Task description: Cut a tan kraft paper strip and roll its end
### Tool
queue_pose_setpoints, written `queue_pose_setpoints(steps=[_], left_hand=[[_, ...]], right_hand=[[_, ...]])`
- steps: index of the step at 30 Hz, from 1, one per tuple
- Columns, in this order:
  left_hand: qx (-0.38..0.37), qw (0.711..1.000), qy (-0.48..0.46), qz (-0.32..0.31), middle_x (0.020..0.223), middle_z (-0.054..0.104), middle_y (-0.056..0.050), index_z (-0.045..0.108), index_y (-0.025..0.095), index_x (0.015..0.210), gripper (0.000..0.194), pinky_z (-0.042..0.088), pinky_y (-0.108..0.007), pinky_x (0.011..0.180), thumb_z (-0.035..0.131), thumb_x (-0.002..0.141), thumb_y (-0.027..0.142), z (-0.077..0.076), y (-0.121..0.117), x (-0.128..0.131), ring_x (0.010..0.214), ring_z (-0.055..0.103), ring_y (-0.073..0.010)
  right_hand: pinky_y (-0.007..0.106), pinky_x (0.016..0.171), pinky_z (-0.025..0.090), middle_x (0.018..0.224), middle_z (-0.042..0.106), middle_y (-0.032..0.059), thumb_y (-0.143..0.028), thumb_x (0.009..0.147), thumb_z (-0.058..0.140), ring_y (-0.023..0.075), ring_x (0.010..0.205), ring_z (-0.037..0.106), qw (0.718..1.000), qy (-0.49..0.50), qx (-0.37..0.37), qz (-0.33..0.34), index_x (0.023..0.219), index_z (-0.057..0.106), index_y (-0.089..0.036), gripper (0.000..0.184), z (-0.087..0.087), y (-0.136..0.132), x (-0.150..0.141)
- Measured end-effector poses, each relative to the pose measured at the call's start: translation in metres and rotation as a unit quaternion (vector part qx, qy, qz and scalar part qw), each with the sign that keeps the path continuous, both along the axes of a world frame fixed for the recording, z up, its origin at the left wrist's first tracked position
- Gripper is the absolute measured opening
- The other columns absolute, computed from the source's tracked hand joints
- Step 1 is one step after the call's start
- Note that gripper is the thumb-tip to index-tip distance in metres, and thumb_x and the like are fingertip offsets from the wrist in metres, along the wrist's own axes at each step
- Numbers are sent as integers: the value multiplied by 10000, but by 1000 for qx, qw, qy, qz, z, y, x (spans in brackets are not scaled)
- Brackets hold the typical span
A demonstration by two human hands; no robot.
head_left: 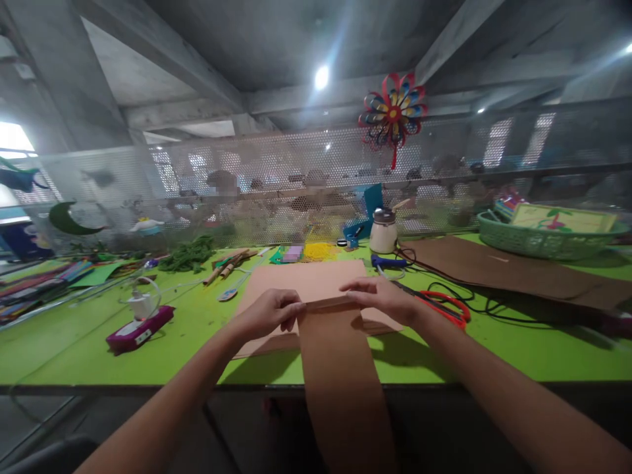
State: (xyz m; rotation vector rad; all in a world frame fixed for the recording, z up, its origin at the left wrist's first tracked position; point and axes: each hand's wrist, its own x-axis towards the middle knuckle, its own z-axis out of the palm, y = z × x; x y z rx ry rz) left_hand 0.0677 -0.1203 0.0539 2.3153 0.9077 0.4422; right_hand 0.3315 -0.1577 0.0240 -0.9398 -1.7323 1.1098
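Note:
A long strip of brown paper hangs over the front edge of the table toward me. Its far end is folded into a narrow band, held just above light tan sheets. My left hand pinches the left end of this band between thumb and curled fingers. At the right end, my right hand grips the band with the thumb below and the fingers stretched over it. The tan sheets lie flat on the green table beneath both hands.
To the left sits a purple power strip with a white plug. Behind the sheets are a white jar and a blue glue gun. Orange-red scissors, black cables, brown sheets and a green basket occupy the right.

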Motion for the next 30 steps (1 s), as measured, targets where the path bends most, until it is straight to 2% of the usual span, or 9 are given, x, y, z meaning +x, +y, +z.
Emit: queue_pose_setpoints(steps=[2, 4, 8, 12, 17, 20, 25, 30], left_hand=[[-7, 1000, 3, 4, 515, 548, 23, 529, 147, 690, 333, 359, -192, 515, 426, 861, 413, -4, 4, 2, 474, 470, -88], [-12, 1000, 10, 9, 513, 540, 25, 549, 141, 708, 331, 353, -192, 513, 431, 855, 413, -7, 5, 4, 476, 469, -89], [-16, 999, 21, 20, 514, 516, 31, 566, 135, 726, 345, 343, -194, 508, 430, 851, 426, -10, 5, 7, 478, 457, -91], [0, 1000, 13, 23, 550, 518, 27, 566, 136, 728, 325, 333, -187, 516, 422, 860, 396, -17, 8, 5, 509, 456, -89], [63, 998, -1, 4, 698, 572, -14, 599, 129, 705, 296, 369, -196, 612, 459, 841, 352, -21, 12, 5, 665, 503, -112], [70, 998, 8, -3, 772, 606, -30, 631, 132, 764, 256, 380, -204, 646, 474, 831, 324, -17, 8, 13, 727, 530, -129], [67, 997, 39, -7, 710, 624, -10, 634, 140, 765, 290, 364, -199, 608, 419, 860, 310, -14, 0, 30, 665, 526, -118], [97, 995, 33, 19, 775, 649, -25, 647, 152, 849, 300, 363, -208, 618, 400, 870, 321, -21, -7, 36, 689, 545, -129]], right_hand=[[242, 609, 405, 712, 616, 30, -432, 747, 622, 115, 635, 527, 1000, -28, 10, -3, 818, 668, -114, 329, -6, 3, -2], [229, 545, 359, 562, 544, -5, -446, 756, 603, 96, 538, 470, 998, -52, 19, -7, 670, 632, -108, 350, -12, 5, -4], [220, 506, 304, 517, 462, -28, -469, 782, 553, 81, 501, 398, 999, -51, 14, -7, 575, 546, -127, 400, -19, 8, -3], [217, 507, 318, 570, 489, -10, -480, 738, 596, 89, 533, 414, 999, -5, -4, -38, 611, 581, -123, 379, -21, 5, -6], [213, 458, 318, 563, 502, -9, -480, 689, 635, 89, 493, 413, 991, 38, -78, -100, 686, 625, -129, 351, -26, 1, -15], [206, 457, 307, 548, 485, -18, -460, 705, 630, 75, 480, 385, 993, 36, -62, -91, 688, 627, -123, 337, -31, 2, -18], [191, 390, 224, 476, 383, -62, -453, 736, 607, 50, 406, 287, 993, 54, -78, -67, 659, 569, -138, 327, -34, -1, -18], [182, 380, 255, 555, 477, -30, -454, 745, 600, 58, 428, 361, 994, 31, -43, -99, 733, 591, -134, 320, -34, -4, -20]])
